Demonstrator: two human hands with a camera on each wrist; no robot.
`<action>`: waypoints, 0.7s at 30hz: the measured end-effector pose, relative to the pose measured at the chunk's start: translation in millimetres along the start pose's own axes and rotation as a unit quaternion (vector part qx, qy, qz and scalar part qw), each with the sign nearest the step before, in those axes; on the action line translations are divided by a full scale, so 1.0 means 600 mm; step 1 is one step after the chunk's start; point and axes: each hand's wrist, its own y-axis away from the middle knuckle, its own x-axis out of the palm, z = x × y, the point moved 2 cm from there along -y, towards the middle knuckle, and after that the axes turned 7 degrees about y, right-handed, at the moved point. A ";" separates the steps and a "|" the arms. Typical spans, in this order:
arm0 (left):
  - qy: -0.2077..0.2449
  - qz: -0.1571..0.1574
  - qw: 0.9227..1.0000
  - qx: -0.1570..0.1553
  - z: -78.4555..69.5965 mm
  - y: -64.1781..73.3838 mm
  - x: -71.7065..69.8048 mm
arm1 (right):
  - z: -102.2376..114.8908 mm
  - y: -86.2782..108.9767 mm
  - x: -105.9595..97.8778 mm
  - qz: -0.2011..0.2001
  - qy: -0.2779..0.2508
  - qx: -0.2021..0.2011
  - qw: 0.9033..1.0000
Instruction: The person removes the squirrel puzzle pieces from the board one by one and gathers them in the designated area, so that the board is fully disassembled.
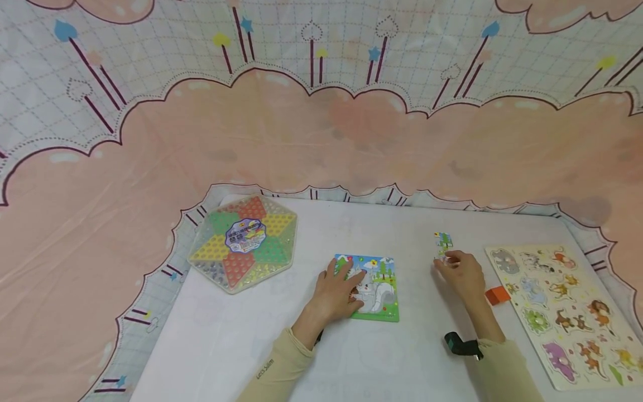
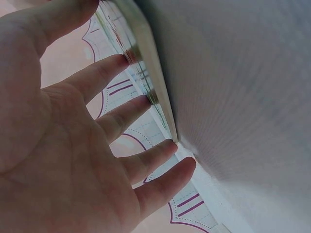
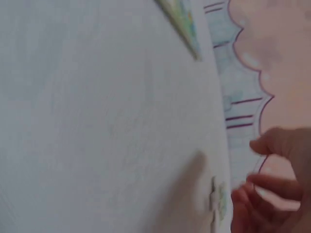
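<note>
A small square jigsaw puzzle [image 1: 379,296] with a grey-and-white squirrel on a green and blue scene lies mid-table. The left hand [image 1: 334,287] rests on its left part, fingers spread, covering some of the picture. In the left wrist view, the fingertips of the left hand [image 2: 92,126] touch the board along its edge. Loose puzzle pieces [image 1: 444,240] lie on the table to the right of the board. Just over the nearest of them is the right hand [image 1: 463,276], fingers bent. The right wrist view shows a gap between thumb and index finger, with nothing seen in it.
A hexagonal Chinese checkers set [image 1: 271,248] lies at the left. An orange block [image 1: 497,295] sits by the right wrist, against a wooden animal peg board [image 1: 545,285]. A patterned cloth [image 1: 321,145] hangs behind the white table [image 1: 241,340].
</note>
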 end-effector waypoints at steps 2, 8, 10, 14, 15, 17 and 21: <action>0.001 0.000 1.000 0.000 0.001 0.000 0.000 | 0.012 0.008 0.004 0.011 -0.031 -0.044 0.998; 0.000 0.001 1.000 0.003 0.002 -0.001 0.000 | 0.044 0.034 0.020 0.053 -0.075 -0.133 0.987; -0.001 -0.004 1.000 0.005 0.002 -0.001 -0.001 | 0.052 0.042 0.026 0.062 -0.082 -0.145 0.984; -0.002 -0.007 1.000 0.006 0.002 -0.001 -0.001 | 0.065 0.055 0.036 0.074 -0.094 -0.150 0.981; -0.001 -0.006 1.000 0.006 0.002 -0.001 -0.001 | 0.067 0.058 0.038 0.076 -0.095 -0.151 0.981; 0.000 -0.001 1.000 0.003 0.001 -0.001 0.000 | 0.071 0.063 0.044 0.079 -0.095 -0.152 0.981; 0.001 0.004 1.000 0.000 0.000 -0.001 0.000 | 0.076 0.074 0.053 0.083 -0.087 -0.161 0.980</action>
